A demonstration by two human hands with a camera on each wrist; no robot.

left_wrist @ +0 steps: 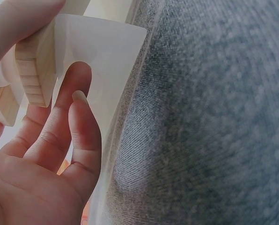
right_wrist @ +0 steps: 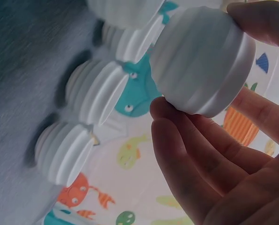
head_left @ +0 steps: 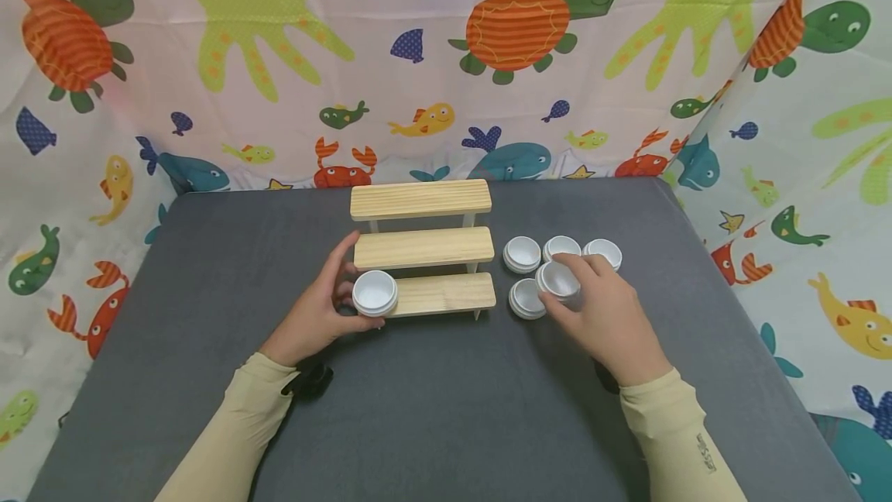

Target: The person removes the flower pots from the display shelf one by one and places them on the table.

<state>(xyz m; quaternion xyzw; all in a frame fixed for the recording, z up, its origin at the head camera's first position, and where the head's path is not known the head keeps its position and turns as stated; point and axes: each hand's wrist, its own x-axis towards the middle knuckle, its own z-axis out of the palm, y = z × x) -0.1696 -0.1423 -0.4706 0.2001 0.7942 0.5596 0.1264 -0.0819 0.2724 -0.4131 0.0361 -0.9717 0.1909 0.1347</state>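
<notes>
A three-tier rack with pale wooden boards stands on the grey table. My left hand grips its left end, beside a white ribbed bowl on the lowest board. In the left wrist view, fingers of this hand touch the translucent side support, with the thumb at a board end. To the right of the rack, my right hand pinches another white bowl. The right wrist view shows this bowl raised between thumb and fingertips.
Several more white bowls stand on the table right of the rack, among them one at the left rear, one at the right rear and one in front. Curtains with sea animals hang behind and along both sides.
</notes>
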